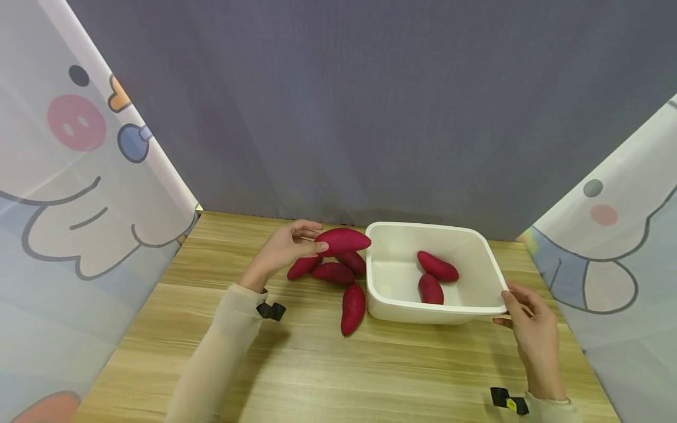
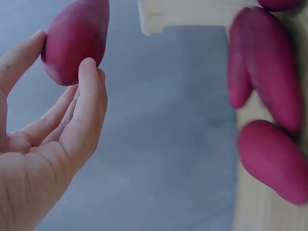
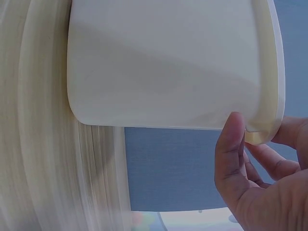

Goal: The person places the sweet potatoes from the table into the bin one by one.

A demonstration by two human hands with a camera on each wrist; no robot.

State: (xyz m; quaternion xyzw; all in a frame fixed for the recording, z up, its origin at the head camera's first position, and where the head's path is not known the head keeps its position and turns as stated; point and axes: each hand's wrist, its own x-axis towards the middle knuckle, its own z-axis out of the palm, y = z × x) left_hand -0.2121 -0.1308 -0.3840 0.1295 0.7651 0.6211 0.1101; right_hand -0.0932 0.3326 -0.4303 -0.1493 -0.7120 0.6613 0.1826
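Observation:
A red sweet potato (image 1: 344,241) is pinched at one end between the thumb and fingers of my left hand (image 1: 282,249). In the left wrist view the same sweet potato (image 2: 77,41) hangs from the fingertips, raised over the others. Several more sweet potatoes (image 1: 333,273) lie in a group under it, with one (image 1: 352,309) nearer the front. At the near right corner, my right hand (image 1: 534,329) grips the rim of a white plastic bin (image 1: 412,313). Two sweet potatoes (image 1: 438,267) lie inside this bin. The right wrist view shows the thumb and fingers around the bin's rim (image 3: 278,72).
All of this stands on a wood-grain table (image 1: 317,370). Behind it hangs a grey curtain (image 1: 338,117). Cartoon-printed curtains hang at the left (image 1: 106,194) and right (image 1: 629,247).

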